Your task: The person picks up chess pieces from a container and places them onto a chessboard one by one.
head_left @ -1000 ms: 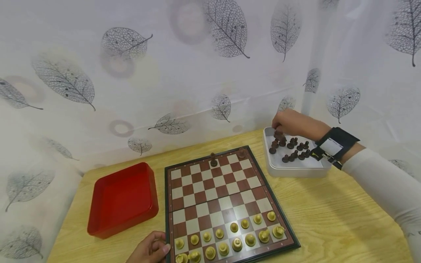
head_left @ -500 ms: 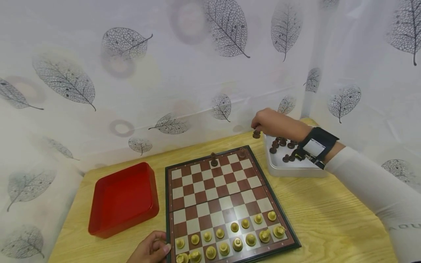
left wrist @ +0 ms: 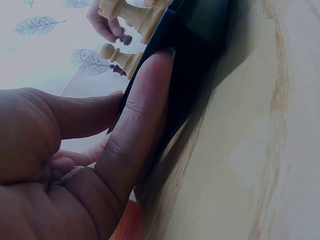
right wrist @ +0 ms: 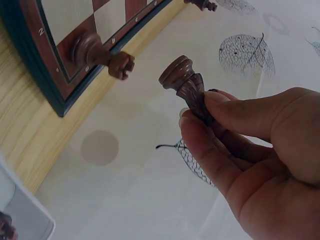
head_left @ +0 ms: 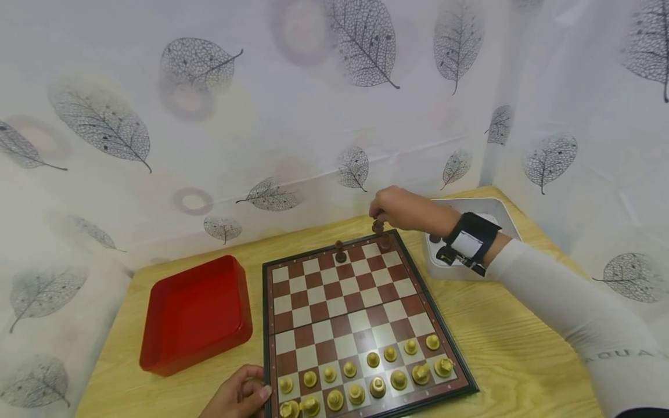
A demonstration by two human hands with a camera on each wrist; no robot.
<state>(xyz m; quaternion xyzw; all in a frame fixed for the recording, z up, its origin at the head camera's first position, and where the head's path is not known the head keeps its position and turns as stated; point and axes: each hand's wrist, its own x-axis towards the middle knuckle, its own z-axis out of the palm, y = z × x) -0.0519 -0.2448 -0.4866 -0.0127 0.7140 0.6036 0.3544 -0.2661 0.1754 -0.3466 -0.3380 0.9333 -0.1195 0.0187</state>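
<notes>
My right hand (head_left: 399,206) pinches a dark brown chess knight (right wrist: 189,87) between thumb and fingers. It holds the piece tilted, base toward the board, above the far right corner of the chessboard (head_left: 334,290). On that corner square stands a dark rook (right wrist: 117,62), apart from the held piece. Another dark chess piece (head_left: 340,253) stands further left on the far row. My left hand (head_left: 241,393) grips the board's near left edge, thumb on top and a finger underneath. Light yellow chess pieces (head_left: 377,386) fill two rows at the near side.
A white box (head_left: 475,204) stands right of the board, partly hidden by my right forearm; a dark piece (head_left: 434,238) shows inside. Left of the board sits a red tray (head_left: 195,313). A leaf-patterned curtain (head_left: 292,116) hangs behind the wooden table (head_left: 502,337).
My right hand has lifted the dark knight out of the white box and carried it left to the board's far right corner. My left hand stays at the board's edge.
</notes>
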